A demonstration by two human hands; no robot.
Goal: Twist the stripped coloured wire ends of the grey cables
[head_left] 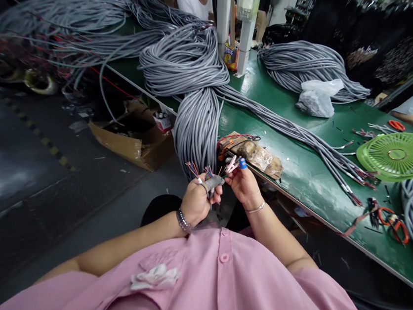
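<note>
My left hand is closed around the end of a grey cable, whose thin coloured wires fan out above my fingers. My right hand pinches some of those wire ends, and a blue cap sits on one fingertip. Both hands are held just off the near edge of the green table, below a thick hanging bundle of grey cables. A watch is on my left wrist and a thin bracelet on my right.
More grey cable coils lie across the table, with a white plastic bag, a green fan grille, orange-handled cutters and a taped brown packet. A cardboard box stands on the floor. Other people sit at the back and at the right.
</note>
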